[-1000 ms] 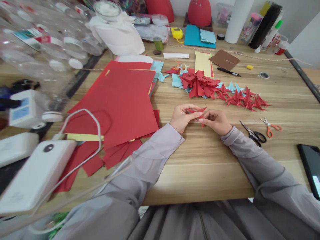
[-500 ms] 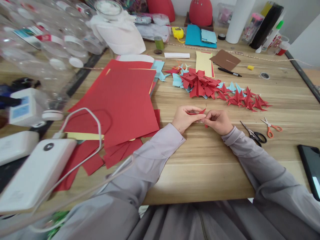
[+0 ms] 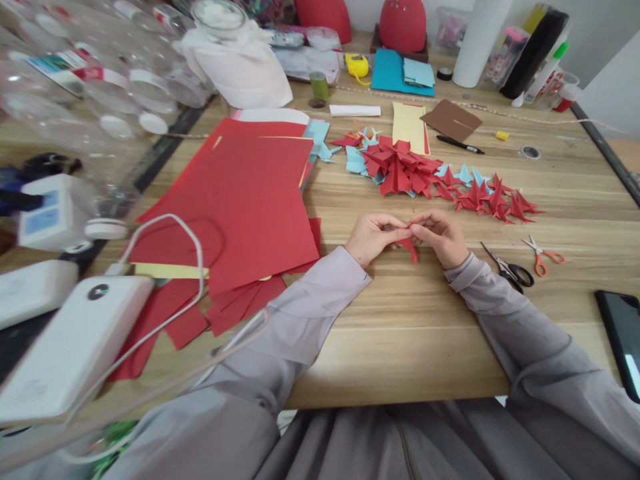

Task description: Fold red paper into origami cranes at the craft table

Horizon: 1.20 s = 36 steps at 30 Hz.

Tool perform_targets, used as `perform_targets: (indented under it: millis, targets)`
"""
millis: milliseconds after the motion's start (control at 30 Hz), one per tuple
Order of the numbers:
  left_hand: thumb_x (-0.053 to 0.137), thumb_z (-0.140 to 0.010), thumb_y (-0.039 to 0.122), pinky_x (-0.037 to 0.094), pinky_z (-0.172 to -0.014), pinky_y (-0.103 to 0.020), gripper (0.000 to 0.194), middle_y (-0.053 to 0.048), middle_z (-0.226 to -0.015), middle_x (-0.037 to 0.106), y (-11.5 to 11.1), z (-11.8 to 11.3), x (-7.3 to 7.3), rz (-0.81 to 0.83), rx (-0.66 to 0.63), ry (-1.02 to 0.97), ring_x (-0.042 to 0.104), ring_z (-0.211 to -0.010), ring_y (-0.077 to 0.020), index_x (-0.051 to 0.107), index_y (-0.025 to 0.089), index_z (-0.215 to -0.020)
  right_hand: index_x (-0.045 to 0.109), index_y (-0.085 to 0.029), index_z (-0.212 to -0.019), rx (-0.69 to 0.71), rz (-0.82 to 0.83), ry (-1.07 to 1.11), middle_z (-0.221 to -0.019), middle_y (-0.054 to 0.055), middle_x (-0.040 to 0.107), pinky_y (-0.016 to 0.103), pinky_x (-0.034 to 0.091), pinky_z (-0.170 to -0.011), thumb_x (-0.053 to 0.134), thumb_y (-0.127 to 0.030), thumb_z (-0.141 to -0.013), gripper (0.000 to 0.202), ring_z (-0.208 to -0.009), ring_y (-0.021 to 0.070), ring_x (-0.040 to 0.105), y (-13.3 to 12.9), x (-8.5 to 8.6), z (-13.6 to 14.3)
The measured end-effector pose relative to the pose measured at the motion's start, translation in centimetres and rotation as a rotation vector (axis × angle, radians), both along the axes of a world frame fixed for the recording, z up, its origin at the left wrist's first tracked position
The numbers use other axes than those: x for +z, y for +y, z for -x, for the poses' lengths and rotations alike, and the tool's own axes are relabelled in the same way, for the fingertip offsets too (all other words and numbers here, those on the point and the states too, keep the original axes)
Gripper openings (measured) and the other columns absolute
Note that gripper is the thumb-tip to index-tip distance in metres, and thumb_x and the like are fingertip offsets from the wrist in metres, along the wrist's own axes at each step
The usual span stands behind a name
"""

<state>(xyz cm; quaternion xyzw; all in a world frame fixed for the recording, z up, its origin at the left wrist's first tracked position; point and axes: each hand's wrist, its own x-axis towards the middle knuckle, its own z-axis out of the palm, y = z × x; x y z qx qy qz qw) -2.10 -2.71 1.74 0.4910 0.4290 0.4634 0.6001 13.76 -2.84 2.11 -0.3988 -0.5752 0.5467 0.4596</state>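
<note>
Between my two hands is a small folded piece of red paper, held above the table; one pointed part hangs down below my fingers. My left hand pinches it from the left with thumb and fingers. From the right, my right hand pinches the same paper, the fingertips of both hands meeting at its top. My fingers cover most of the fold. Behind my hands lies a heap of folded red paper pieces, with light blue folded pieces among the smaller red ones to the right.
Large red paper sheets lie left of my hands. Black-handled scissors and orange-handled scissors lie to the right, a phone near the right edge. A white power bank with a cable and several plastic bottles fill the left side.
The red paper has turned: its point stuck up above my left fingers before and now a point hangs below. My right hand has shifted slightly up, its fingertips now at the top of the paper.
</note>
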Motion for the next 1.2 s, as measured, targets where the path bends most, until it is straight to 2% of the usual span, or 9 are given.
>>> perform_targets:
  millis: [167,433,600,833,1033,1200]
  targets:
    - [0.08,-0.052,0.04,0.047,-0.046,-0.021,0.03,-0.001,-0.059,0.066,-0.08,0.03,0.26,-0.013,-0.038,0.064,0.054,-0.047,-0.0082,0.069,0.014,-0.063,0.067,-0.02,-0.071,-0.057,-0.051,-0.024,-0.065,0.0,0.065,0.027,0.049,-0.056,0.077,-0.048,-0.059,0.033,-0.059,0.0124,0.058,0.21,-0.13,0.12]
    - [0.079,-0.054,0.033,0.048,-0.047,-0.021,0.024,-0.001,-0.058,0.065,-0.12,-0.05,0.2,-0.031,-0.003,0.072,0.056,-0.048,-0.0086,0.068,0.013,-0.063,0.068,-0.019,-0.066,-0.08,-0.07,-0.035,-0.063,0.0,0.065,0.027,0.049,-0.057,0.079,-0.044,-0.058,0.029,-0.057,0.0113,0.057,0.34,-0.27,0.0]
    - [0.08,-0.053,0.033,0.048,-0.047,-0.021,0.025,-0.001,-0.056,0.064,-0.18,-0.11,0.29,-0.021,-0.001,0.074,0.057,-0.048,-0.0091,0.067,0.013,-0.062,0.066,-0.019,-0.066,-0.047,-0.067,-0.052,-0.06,-0.001,0.062,0.026,0.048,-0.055,0.076,-0.047,-0.061,0.03,-0.054,0.0104,0.055,0.35,-0.29,-0.1]
    - [0.081,-0.051,0.039,0.048,-0.048,-0.022,0.032,-0.003,-0.056,0.064,-0.12,-0.25,-0.16,-0.049,-0.016,0.112,0.059,-0.049,-0.0115,0.066,0.013,-0.06,0.058,-0.018,-0.06,-0.083,-0.049,-0.086,-0.059,-0.001,0.06,0.026,0.045,-0.054,0.078,-0.051,-0.057,0.038,-0.056,0.0109,0.054,0.15,-0.19,0.25]
    - [0.081,-0.053,0.035,0.044,-0.049,-0.022,0.027,-0.003,-0.055,0.064,0.01,-0.12,-0.12,-0.118,-0.08,0.15,0.056,-0.049,-0.0099,0.065,0.013,-0.057,0.054,-0.018,-0.056,-0.009,-0.018,-0.096,-0.048,-0.004,0.052,0.023,0.036,-0.047,0.075,-0.052,-0.062,0.04,-0.046,0.0078,0.045,0.3,-0.28,-0.08]
    - [0.081,-0.053,0.033,0.046,-0.056,-0.024,0.025,-0.003,-0.057,0.066,0.06,0.1,0.15,-0.167,-0.136,0.138,0.058,-0.053,-0.0113,0.065,0.013,-0.055,0.056,-0.017,-0.057,0.071,0.104,-0.082,-0.045,-0.004,0.054,0.022,0.032,-0.045,0.074,-0.05,-0.065,0.039,-0.043,0.0071,0.044,0.33,0.17,-0.41]
